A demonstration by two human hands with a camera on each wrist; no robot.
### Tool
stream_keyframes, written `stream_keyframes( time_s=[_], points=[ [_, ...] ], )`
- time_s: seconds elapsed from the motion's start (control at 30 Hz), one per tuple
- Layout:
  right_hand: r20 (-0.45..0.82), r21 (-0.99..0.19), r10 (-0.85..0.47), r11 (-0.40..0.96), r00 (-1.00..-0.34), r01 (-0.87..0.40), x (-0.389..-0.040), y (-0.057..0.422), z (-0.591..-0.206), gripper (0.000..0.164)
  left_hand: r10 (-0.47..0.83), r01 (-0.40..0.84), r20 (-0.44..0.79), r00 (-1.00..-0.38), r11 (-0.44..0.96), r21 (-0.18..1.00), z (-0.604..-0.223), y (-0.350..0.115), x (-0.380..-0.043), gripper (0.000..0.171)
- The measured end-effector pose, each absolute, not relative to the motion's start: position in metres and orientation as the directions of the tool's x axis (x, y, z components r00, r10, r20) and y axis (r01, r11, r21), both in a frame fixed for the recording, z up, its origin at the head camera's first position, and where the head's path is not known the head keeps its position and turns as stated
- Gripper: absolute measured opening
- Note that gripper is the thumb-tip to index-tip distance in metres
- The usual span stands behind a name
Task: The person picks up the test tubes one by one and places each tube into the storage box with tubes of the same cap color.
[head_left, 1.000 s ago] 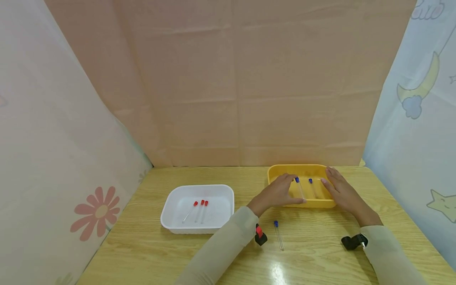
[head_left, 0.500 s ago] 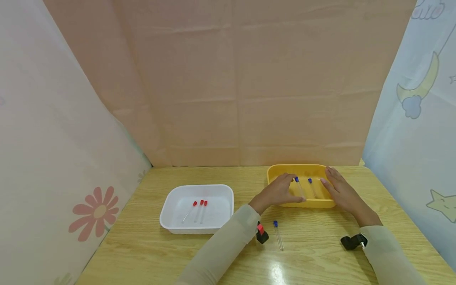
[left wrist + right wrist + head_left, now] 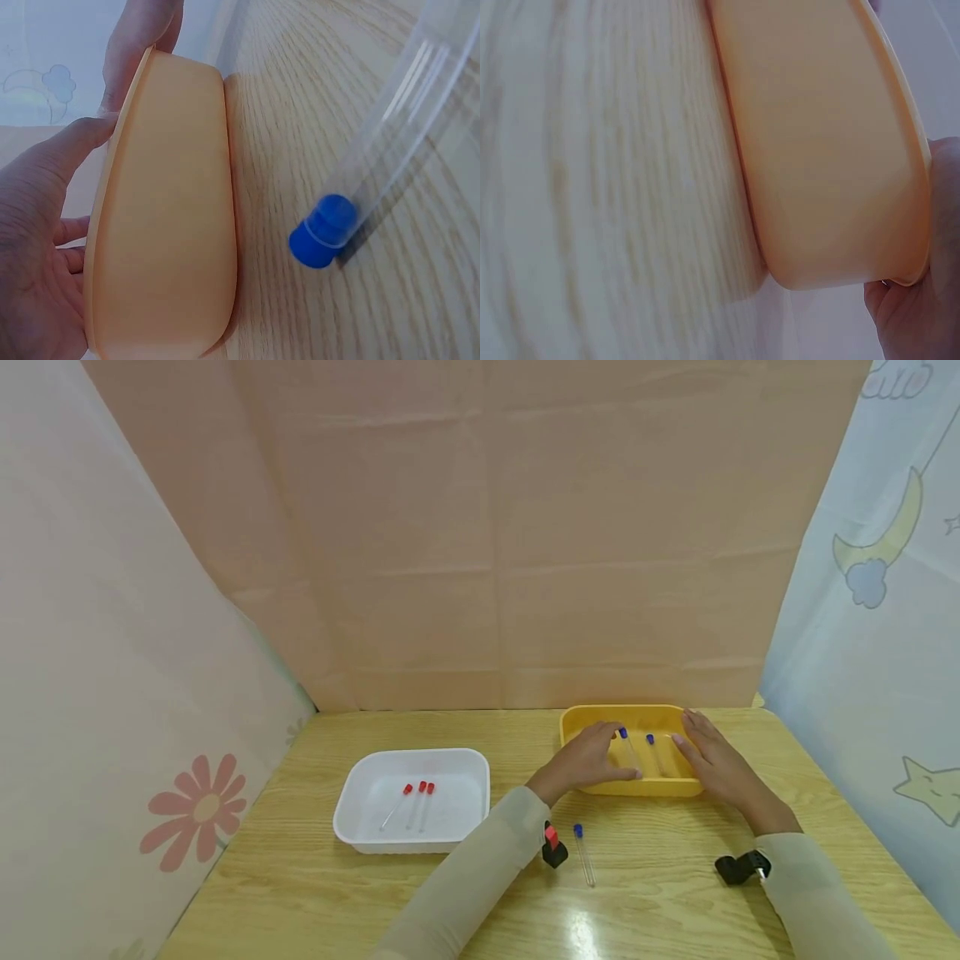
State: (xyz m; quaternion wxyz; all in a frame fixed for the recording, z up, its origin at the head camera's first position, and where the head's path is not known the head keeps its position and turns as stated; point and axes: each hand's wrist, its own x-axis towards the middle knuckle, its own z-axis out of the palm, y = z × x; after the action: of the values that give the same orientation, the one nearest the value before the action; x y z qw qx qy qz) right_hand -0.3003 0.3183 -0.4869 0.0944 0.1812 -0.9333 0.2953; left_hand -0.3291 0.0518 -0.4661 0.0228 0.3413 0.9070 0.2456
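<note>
My left hand [image 3: 581,764] reaches over the near rim of a yellow tray [image 3: 652,788], its thumb by that rim. Its curled fingers are at the blue cap of a clear test tube [image 3: 623,733] inside the tray. A second blue-capped tube [image 3: 651,740] lies to the right of it. At the tray's right end my right hand [image 3: 720,768] holds the wall, thumb inside and fingers outside. On the table before the tray lies another blue-capped test tube [image 3: 580,843], close up in the left wrist view.
A white tray [image 3: 405,847] stands to the left with several red-capped tubes [image 3: 422,786] in it. Wrist cameras [image 3: 554,854] hang low beneath both wrists. A brown backdrop [image 3: 412,568] rises behind the wooden table [image 3: 300,893], with printed cloths at both sides.
The blue cap at my left fingers has risen slightly. Both hands otherwise stay nearly in place, and the trays have not moved on the table.
</note>
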Motion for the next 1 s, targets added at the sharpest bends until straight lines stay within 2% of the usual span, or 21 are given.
stream_keyframes(
  time_s=[0.37, 1.0],
  points=[
    [0.287, -0.513, -0.274, 0.765, -0.918, -0.389, -0.299, 0.317, -0.486, 0.066, 0.64, 0.627, 0.133, -0.757, 0.652, 0.426, -0.47, 0.056, -0.338, 0.087],
    [0.28, -0.504, -0.273, 0.774, -0.92, -0.383, -0.302, 0.319, -0.488, 0.067, 0.617, 0.616, 0.11, -0.779, 0.722, 0.315, -0.466, 0.068, -0.342, 0.085]
  ],
)
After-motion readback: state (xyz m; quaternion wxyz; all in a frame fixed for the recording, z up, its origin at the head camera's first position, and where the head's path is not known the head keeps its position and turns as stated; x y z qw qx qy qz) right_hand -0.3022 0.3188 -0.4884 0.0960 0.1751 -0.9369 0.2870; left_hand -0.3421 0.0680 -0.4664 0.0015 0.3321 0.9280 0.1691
